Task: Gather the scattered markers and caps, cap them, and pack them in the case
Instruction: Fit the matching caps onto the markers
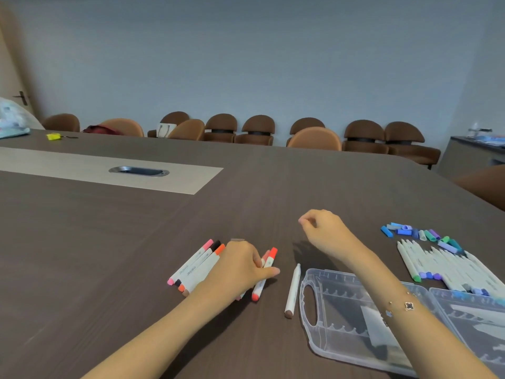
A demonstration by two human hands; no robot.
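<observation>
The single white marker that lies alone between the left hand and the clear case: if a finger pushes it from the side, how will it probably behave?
The lone white marker looks round and slim, so it would probably roll on the smooth table rather than slide. It appears rigid and likely light. The clear case lies close beside it and might stop a roll that way.

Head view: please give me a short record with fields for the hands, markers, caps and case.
left hand: rests on the red and pink markers
right hand: raised above the table, fingers curled, holds nothing visible
single marker: lies alone beside the case
loose caps: blue and green, far right
case: clear plastic, open, no markers seen inside
</observation>
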